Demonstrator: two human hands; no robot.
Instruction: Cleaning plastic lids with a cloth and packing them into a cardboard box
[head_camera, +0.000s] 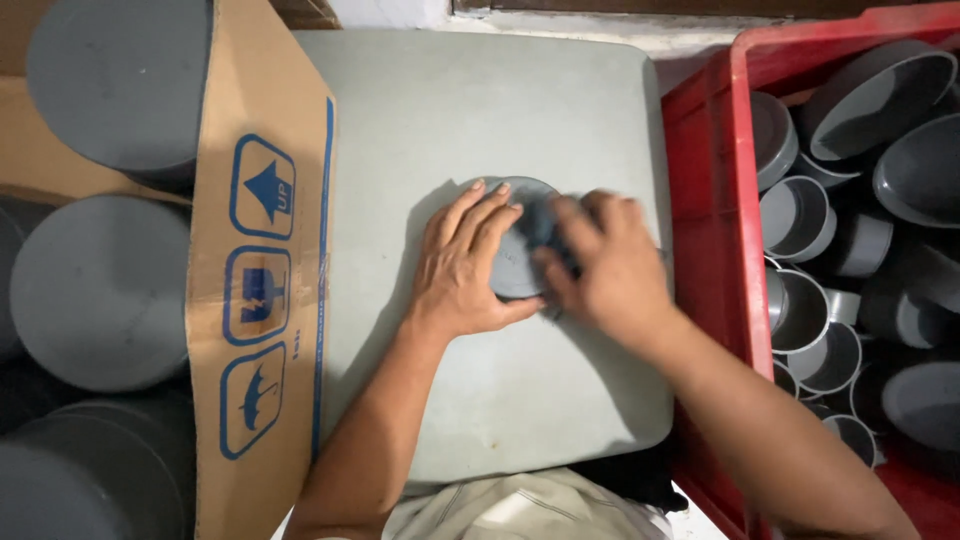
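Both hands lie on one grey round cap (520, 240) in the middle of the pale grey table (480, 120). The left hand (465, 265) is spread flat, its fingers laid over the cap's left half and its thumb hooked under the near edge, pressing it down rather than closing around it. The right hand (605, 265) is blurred with motion; its fingers curl at the cap's right edge around something dark, and I cannot tell how firmly it closes or what that dark thing is.

As for progress, the work seems well along but far from over. One cap is in hand on the table, and nothing else rests there. To the right, just beside the table, a red crate (705, 180) holds a loose heap of grey caps and cups in several sizes, most lying open side up; about a dozen can be made out, and more are cut off by the edge or buried. To the left, a cardboard box (265, 250) with blue handling symbols on its flap stands open, and four large grey round pieces show in it, flat faces up. Whether the box is being filled or emptied cannot be told.
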